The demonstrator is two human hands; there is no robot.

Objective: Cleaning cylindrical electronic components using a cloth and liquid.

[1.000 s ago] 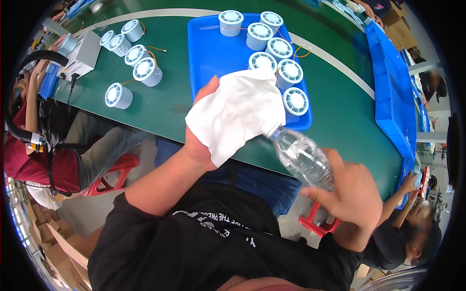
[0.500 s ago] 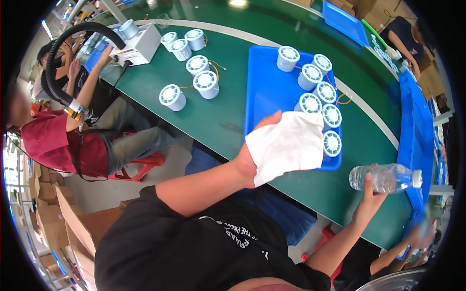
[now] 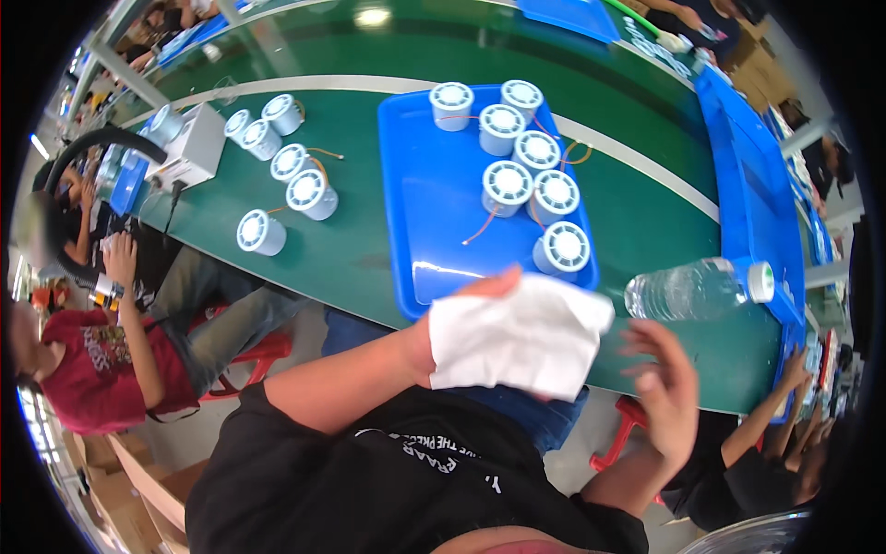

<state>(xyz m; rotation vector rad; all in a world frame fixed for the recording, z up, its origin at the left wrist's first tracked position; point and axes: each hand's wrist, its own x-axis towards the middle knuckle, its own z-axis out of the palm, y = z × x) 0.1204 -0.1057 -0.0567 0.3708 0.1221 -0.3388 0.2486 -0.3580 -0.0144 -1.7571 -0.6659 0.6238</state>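
Note:
A white cloth (image 3: 521, 334) is spread over my left hand (image 3: 421, 353); the thumb and the base of the hand show at its edge, and the fingers are hidden by it. Just to the right of the cloth, my right hand (image 3: 666, 392) is held up, its fingers apart and slightly blurred, holding nothing. Beyond those fingers a clear plastic bottle (image 3: 685, 289) with a white cap lies on its side on the green table. Past the cloth sits a blue tray (image 3: 434, 242) with several pale blue round motor-like units (image 3: 508, 185), some trailing thin wires.
More such units (image 3: 261, 232) stand on the green table (image 3: 341, 249) at left, near a white box (image 3: 192, 148) with a black flexible hose (image 3: 65, 152). A long blue trough (image 3: 752, 175) runs along the right. Someone in a maroon shirt (image 3: 101, 365) sits at left; others work at right.
My right hand has let go of the bottle and drawn back toward the cloth. The bottle now rests on the table. The view has turned, shifting the tray left in the picture.

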